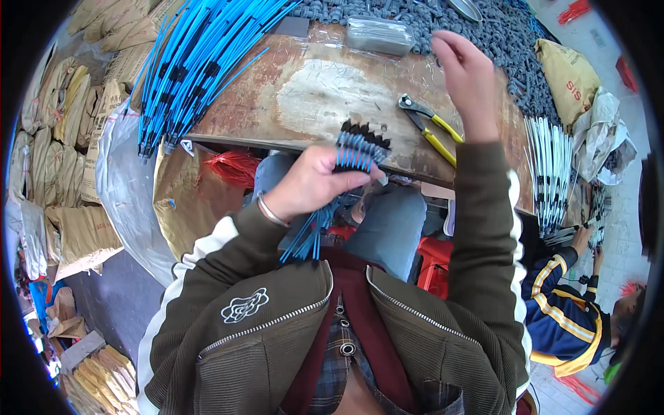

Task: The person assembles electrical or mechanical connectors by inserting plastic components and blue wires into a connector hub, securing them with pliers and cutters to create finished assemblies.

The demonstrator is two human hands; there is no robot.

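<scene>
So the left hand (308, 181) has its grip wrapped snugly round a bundle of blue rods (356, 159), thumb laid across the front. The bundle runs right through that grip: black ends poke out in a cluster above the thumb, and the blue stalks come out underneath, slanting down over the lap. In this view the black tips overlap the near edge of the worn wooden desk (245, 114), though I can't tell if they touch it. The right hand (470, 76) is up over the far side, well apart from the bundle, fingertips just beside a clear box (380, 34) of thin pale pieces. Can't tell if that grip is pinching anything, tbh. Behind the box there's a big heap of small grey parts (484, 31). Yellow-handled cutters (432, 131) lie on the desk between the two hands, and a bigger bunch of blue sticks (200, 62) sits off left.
</scene>
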